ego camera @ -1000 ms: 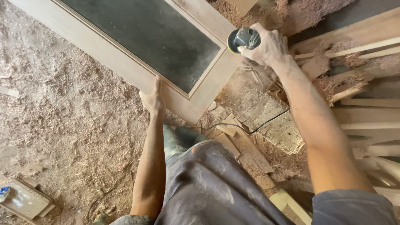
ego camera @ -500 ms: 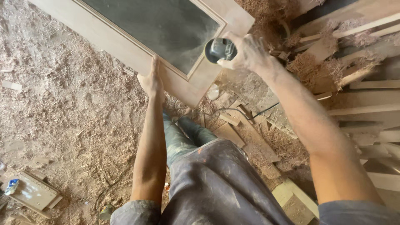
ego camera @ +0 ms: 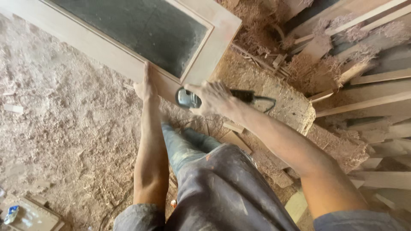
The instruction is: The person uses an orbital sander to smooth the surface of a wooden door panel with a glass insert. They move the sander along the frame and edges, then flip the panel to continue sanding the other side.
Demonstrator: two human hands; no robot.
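My left hand (ego camera: 144,87) steadies the door frame (ego camera: 216,47); right hand (ego camera: 212,98) grips the grinder (ego camera: 187,98) just below it — corner bare, sanding unfinished, I judge.

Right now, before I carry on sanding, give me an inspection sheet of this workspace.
Surface: floor covered in sawdust and shavings.
Job's things: wooden door frame with a dark panel, lying tilted across the top of the view; handheld power sander near its lower corner.
Clutter: wood offcuts by the legs; small board with a blue item at lower left.
Grippers: left hand pressed flat on the frame's lower rail; right hand gripping the sander.
Cables: black cord loops from the sander's rear, lying over the sawdust-coated block.
Surroundings: stacked timber lengths at right, piled with shavings.
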